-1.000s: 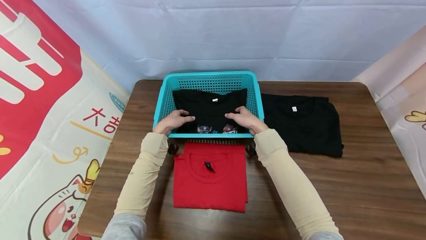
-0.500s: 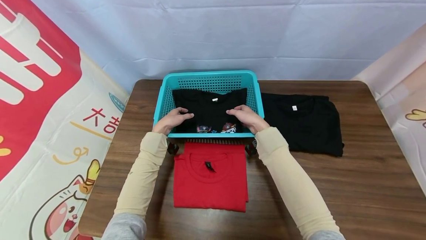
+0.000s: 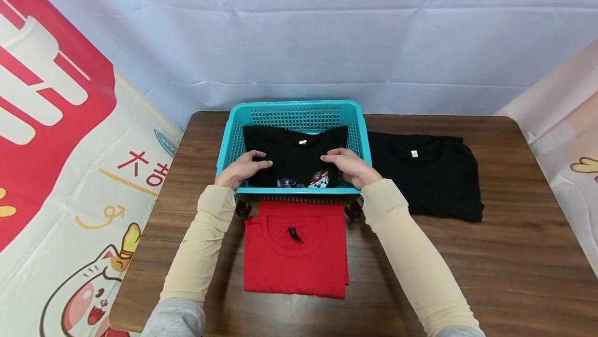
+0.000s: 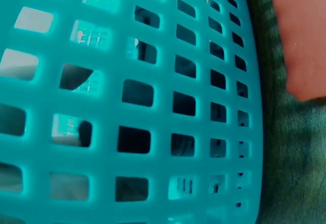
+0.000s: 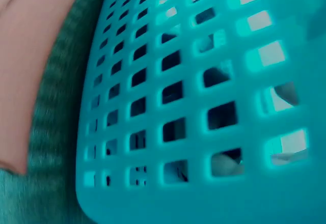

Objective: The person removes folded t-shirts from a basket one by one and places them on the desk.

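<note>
A folded black T-shirt (image 3: 299,158) with a white neck label and cartoon print lies in a turquoise plastic basket (image 3: 294,190). Over the front rim reach both hands. My left hand (image 3: 244,167) holds the shirt's left side, thumb on top of the cloth. At the right side my right hand (image 3: 351,166) grips the shirt beside the print, thumb pointing inward. The other fingers are mostly hidden by the hands and cloth. In both wrist views the perforated basket wall (image 4: 163,91) fills the picture, and no fingers show there.
A folded red T-shirt (image 3: 294,264) lies on the wooden table (image 3: 495,264) in front of the basket, its far end close under the basket's front. Right of the basket rests another folded black T-shirt (image 3: 434,181). White cloth (image 3: 317,36) hangs behind the table.
My right hand has shifted slightly right, and more of the right cartoon print shows on the shirt. The left hand stays nearly in place; the other shirts have not moved.
</note>
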`<action>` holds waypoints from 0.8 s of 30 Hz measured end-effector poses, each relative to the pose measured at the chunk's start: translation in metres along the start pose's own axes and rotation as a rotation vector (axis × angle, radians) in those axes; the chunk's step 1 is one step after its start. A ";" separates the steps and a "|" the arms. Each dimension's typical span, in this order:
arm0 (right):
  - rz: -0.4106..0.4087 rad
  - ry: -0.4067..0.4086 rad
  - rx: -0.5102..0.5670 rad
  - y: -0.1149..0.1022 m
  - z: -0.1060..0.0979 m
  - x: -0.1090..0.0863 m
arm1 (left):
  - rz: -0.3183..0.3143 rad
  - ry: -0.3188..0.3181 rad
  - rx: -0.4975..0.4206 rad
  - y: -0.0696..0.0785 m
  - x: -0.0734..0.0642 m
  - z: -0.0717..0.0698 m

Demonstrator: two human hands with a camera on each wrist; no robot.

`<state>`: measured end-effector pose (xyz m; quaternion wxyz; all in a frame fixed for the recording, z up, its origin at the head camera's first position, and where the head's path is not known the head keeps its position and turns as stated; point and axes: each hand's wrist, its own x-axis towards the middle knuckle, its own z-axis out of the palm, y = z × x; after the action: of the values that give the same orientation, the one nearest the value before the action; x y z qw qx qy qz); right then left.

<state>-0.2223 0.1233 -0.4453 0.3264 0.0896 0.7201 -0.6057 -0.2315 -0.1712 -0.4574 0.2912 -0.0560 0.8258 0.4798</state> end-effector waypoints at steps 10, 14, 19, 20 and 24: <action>-0.023 -0.023 -0.053 0.006 0.002 0.000 | 0.068 0.002 0.000 -0.003 0.001 0.002; -0.033 -0.042 -0.041 0.007 0.001 0.000 | 0.083 0.019 -0.028 -0.002 0.000 0.001; -0.047 -0.058 -0.005 0.005 0.001 0.001 | 0.091 0.026 -0.046 -0.002 -0.001 -0.001; -0.048 -0.059 -0.005 0.005 0.001 0.001 | 0.089 0.030 -0.047 -0.002 0.000 -0.001; -0.041 -0.062 0.000 0.004 0.001 0.001 | 0.061 0.033 -0.060 -0.003 0.000 -0.002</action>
<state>-0.2209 0.1228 -0.4495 0.3360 0.0558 0.7114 -0.6147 -0.2315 -0.1743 -0.4587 0.2610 -0.0474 0.8170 0.5120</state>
